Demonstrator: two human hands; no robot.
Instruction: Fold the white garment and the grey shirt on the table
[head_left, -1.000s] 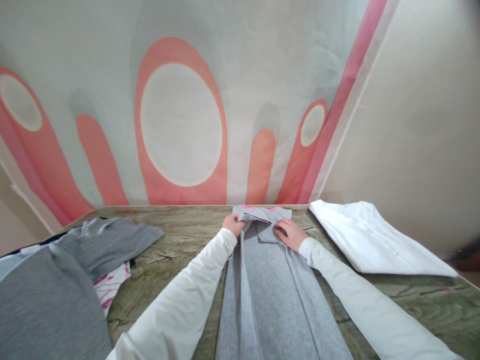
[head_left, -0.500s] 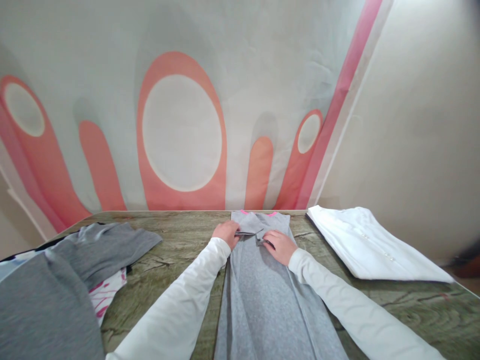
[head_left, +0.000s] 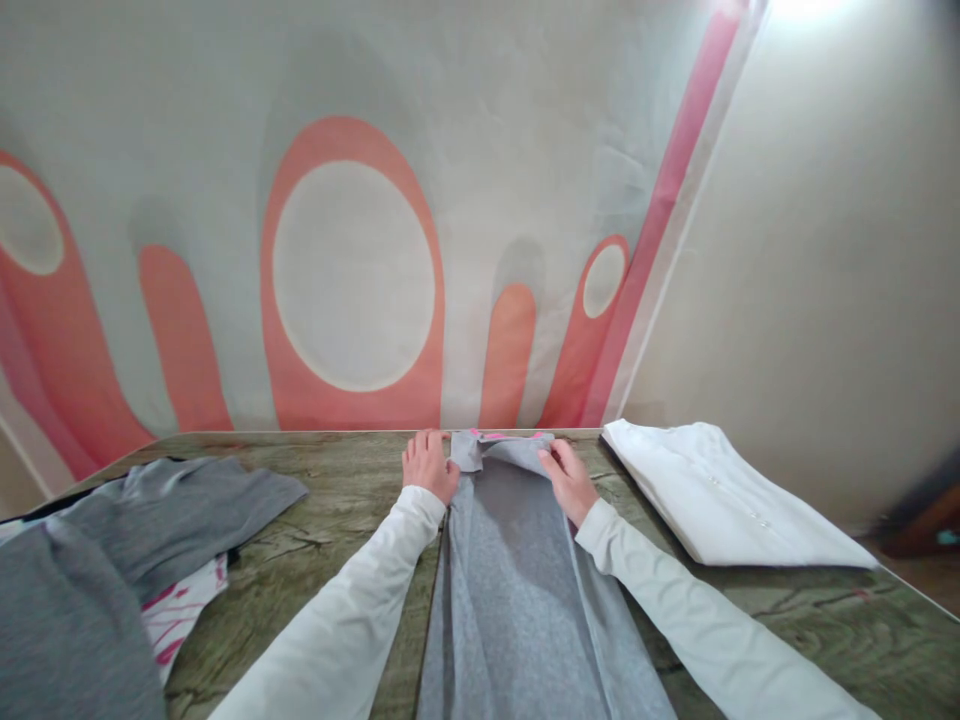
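Note:
A long grey garment (head_left: pixel 517 570) with pink trim at the neck lies lengthwise in front of me, its sides folded inward. Its upper edge is bent over and partly raised between my hands, with a small flap at the left corner. My left hand (head_left: pixel 430 468) is at the upper left edge, fingers curled and thumb against the cloth; its exact hold is partly hidden. At the upper right corner, my right hand (head_left: pixel 570 480) pinches the fabric between thumb and fingers.
On the left, a grey short-sleeved garment (head_left: pixel 187 515) lies over a white piece with a pink pattern (head_left: pixel 184 610) and darker cloth. A folded white garment (head_left: pixel 720 495) rests at the right. The wooden table (head_left: pixel 352 470) meets a printed backdrop (head_left: pixel 360 400) behind.
Both hands have moved apart, from the middle of the garment's upper part out to its upper corners. The upper edge is now bent over, and the view has shifted slightly.

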